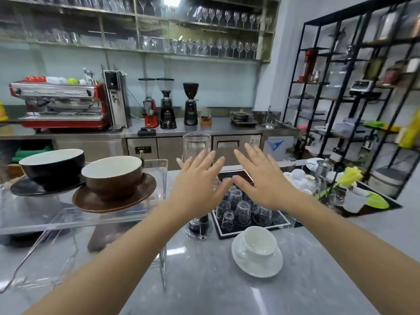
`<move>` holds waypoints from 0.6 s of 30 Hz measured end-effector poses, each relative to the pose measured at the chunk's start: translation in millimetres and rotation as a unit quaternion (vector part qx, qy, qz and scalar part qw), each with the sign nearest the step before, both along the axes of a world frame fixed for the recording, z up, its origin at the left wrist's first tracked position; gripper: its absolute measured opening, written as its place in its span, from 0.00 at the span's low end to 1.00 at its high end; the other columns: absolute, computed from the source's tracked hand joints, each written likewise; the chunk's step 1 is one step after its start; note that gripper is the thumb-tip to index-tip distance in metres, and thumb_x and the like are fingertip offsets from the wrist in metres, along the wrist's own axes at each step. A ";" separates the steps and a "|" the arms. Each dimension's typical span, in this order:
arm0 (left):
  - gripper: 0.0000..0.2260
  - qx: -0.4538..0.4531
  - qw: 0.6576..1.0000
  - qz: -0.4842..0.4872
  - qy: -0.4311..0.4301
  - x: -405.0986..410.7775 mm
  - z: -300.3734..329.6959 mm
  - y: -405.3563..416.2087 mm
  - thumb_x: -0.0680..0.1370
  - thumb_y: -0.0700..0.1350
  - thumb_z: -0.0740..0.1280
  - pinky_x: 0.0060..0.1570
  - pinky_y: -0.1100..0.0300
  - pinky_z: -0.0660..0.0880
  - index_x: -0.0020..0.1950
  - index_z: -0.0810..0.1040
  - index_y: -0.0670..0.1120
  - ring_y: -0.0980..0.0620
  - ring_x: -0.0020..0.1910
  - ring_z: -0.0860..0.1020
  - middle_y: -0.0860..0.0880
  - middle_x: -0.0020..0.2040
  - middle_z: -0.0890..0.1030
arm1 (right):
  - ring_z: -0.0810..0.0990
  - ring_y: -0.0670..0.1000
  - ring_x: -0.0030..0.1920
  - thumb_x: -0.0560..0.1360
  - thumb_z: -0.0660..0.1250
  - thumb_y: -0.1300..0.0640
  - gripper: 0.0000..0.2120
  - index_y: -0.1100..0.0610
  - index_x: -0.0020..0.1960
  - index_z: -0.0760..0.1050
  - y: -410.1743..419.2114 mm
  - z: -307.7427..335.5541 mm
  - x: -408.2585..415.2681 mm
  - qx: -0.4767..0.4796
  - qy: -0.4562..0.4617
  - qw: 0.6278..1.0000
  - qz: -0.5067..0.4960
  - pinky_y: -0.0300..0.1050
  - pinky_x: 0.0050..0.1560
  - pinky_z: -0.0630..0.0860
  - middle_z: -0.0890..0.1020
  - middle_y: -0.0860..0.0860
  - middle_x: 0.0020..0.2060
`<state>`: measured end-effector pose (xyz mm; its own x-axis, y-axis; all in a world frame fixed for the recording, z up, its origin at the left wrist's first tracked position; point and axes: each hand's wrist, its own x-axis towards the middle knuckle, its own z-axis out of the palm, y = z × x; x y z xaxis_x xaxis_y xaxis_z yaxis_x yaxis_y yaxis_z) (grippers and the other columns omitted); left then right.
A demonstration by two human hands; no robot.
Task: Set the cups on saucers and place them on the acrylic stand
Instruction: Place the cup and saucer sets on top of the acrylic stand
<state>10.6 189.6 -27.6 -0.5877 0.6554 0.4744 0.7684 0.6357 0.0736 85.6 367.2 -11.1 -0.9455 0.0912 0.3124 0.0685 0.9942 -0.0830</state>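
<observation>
Head view over a grey marbled desk in a café bar. Both arms are reaching forward above the desk: the left hand and the right hand are hovering palm-down side by side, fingers straight and spread, thumb tips nearly meeting, each grip spread and holding nothing. On the upper shelf of the clear acrylic stand, at left, a brown cup is sitting on a brown saucer; just behind and to its left, a black cup with a white interior is sitting on a black saucer. A white cup is resting upright on a white saucer on the desk, to the right of the stand and below the right hand, well apart from both hands. Beneath the hands, a black mat is carrying a cluster of small upturned glasses; a tall clear glass vessel is standing beyond the left hand's fingers. At far right, a yellow flower is rising beside stacked white cups. On the steel back counter, a red espresso machine and three coffee grinders are standing, with wine glasses lining the shelves above.
</observation>
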 end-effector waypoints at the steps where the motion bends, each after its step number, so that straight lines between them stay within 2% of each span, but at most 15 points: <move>1: 0.29 -0.001 1.000 -0.005 -0.008 2.2 -7.9 4.3 0.82 0.63 0.50 0.79 0.48 0.49 0.80 0.58 0.51 0.48 0.81 0.51 0.48 0.82 0.58 | 0.38 0.51 0.80 0.81 0.49 0.38 0.32 0.45 0.80 0.43 3.9 -8.8 3.1 -0.005 -0.006 1.000 -0.008 0.55 0.79 0.40 0.41 0.50 0.80; 6: 0.35 -0.001 0.999 -0.029 -0.045 10.4 -47.8 24.9 0.76 0.64 0.42 0.77 0.48 0.54 0.79 0.63 0.50 0.46 0.80 0.56 0.48 0.79 0.64 | 0.39 0.51 0.80 0.81 0.51 0.39 0.32 0.47 0.80 0.44 30.9 -55.2 17.1 -0.037 -0.050 0.997 -0.051 0.55 0.79 0.42 0.42 0.50 0.81; 10: 0.30 -0.001 0.995 -0.025 -0.100 12.0 -77.8 36.6 0.80 0.62 0.48 0.77 0.47 0.58 0.78 0.64 0.49 0.45 0.79 0.60 0.47 0.78 0.66 | 0.39 0.50 0.80 0.81 0.52 0.39 0.33 0.46 0.80 0.43 51.6 -89.1 28.6 -0.066 -0.072 0.993 -0.072 0.52 0.78 0.41 0.42 0.49 0.81; 13: 0.27 -0.007 0.990 -0.020 -0.142 11.3 -102.3 47.9 0.81 0.59 0.55 0.75 0.51 0.61 0.77 0.66 0.48 0.46 0.77 0.64 0.48 0.76 0.69 | 0.39 0.50 0.80 0.80 0.52 0.38 0.34 0.46 0.80 0.43 71.9 -116.1 32.1 -0.084 -0.095 0.989 -0.080 0.54 0.79 0.44 0.41 0.49 0.80; 18: 0.27 -0.023 0.978 0.001 -0.207 12.4 -136.5 64.3 0.82 0.59 0.54 0.76 0.51 0.61 0.79 0.62 0.49 0.48 0.78 0.62 0.49 0.78 0.66 | 0.42 0.51 0.80 0.81 0.53 0.39 0.34 0.47 0.80 0.43 98.3 -149.3 34.7 -0.121 -0.124 0.982 -0.081 0.55 0.79 0.46 0.41 0.48 0.80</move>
<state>22.9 253.9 -164.0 -0.7246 0.6691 0.1652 0.6774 0.6473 0.3495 120.3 465.4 -160.3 -0.9567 0.2899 0.0254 0.2719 0.9216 -0.2769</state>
